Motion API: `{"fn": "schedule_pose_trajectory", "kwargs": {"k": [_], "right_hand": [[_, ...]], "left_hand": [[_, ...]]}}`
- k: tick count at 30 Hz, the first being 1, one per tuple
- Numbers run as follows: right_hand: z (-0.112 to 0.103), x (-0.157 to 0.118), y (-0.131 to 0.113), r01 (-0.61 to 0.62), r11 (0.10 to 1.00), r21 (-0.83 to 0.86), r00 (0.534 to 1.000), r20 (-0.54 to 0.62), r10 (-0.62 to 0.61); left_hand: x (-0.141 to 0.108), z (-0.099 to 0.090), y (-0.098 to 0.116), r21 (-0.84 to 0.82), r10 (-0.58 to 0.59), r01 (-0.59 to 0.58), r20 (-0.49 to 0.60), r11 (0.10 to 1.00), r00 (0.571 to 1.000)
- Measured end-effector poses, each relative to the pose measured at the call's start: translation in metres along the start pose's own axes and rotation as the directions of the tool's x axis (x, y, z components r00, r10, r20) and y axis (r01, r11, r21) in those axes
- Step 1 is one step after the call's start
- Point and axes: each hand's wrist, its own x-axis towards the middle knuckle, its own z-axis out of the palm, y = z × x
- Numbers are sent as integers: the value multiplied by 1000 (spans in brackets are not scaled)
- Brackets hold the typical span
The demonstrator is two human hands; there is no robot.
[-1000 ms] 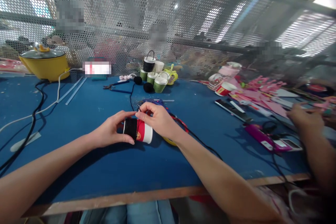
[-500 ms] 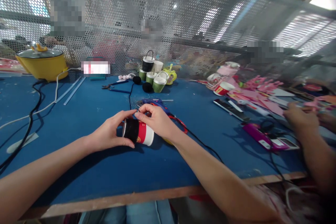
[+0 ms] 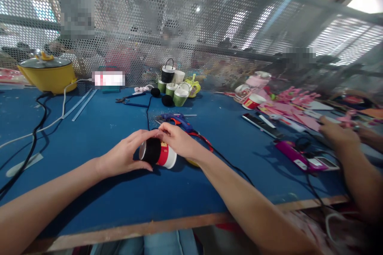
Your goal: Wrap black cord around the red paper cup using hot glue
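Observation:
A red-and-white paper cup (image 3: 170, 157) lies on its side just above the blue table, its one half wrapped in black cord (image 3: 152, 151). Thumb and fingers of my left hand (image 3: 121, 154) curve round the wrapped end and grip it. My right hand (image 3: 179, 140) is closed in a pinch at the upper side of the cup, on the black cord; the fingertips partly hide it. From there the cord runs back to a black ball of cord (image 3: 155, 92). A blue glue gun (image 3: 176, 118) rests right behind my right hand.
Small wrapped cups (image 3: 181, 95) and pliers (image 3: 131, 99) stand or lie behind. A yellow pot (image 3: 49, 75) is at far left, with cables. At right are a purple box (image 3: 291, 153), pink pieces and another person's hands (image 3: 339, 135). The table's front edge (image 3: 143, 227) is near me.
My right fingers have shifted slightly along the upper side of the cup, and my left fingertips now meet them there. The cup is a little lower in view.

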Motion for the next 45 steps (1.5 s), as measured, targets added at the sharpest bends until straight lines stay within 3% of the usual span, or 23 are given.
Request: {"fn": "schedule_pose_trajectory", "kwargs": {"k": [7, 13, 17, 19, 22, 26, 29, 38, 45], "right_hand": [[-3, -2, -2, 14, 999, -32, 999, 40, -13], [-1, 0, 0, -26, 993, -118, 1000, -8, 25], [-4, 4, 5, -121, 987, -103, 989, -95, 111], [-8, 5, 5, -159, 983, -90, 979, -144, 145], [-11, 5, 4, -165, 981, -106, 968, -209, 141], [-9, 4, 3, -126, 984, -126, 967, -238, 94], [-6, 2, 4, -101, 985, -143, 971, -228, 67], [2, -6, 1, -57, 965, -256, 971, -239, -6], [7, -7, 2, -33, 949, -315, 975, -220, -39]], "left_hand": [[0, 0, 0, 40, 46, -46, 10, 998, 999], [0, 1, -1, 8, 17, -17, -11, 1000, 1000], [2, -3, 4, -21, -26, 22, -204, 1000, 979], [3, -5, 6, -40, -90, 81, -334, 996, 938], [4, -6, 4, -118, -257, 228, -412, 966, 874], [6, -6, -2, -320, -533, 436, -353, 841, 769], [8, -7, -3, -391, -616, 494, -307, 777, 725], [11, -6, -2, -477, -707, 563, -200, 675, 678], [11, -4, -1, -523, -715, 563, -138, 640, 685]]}}
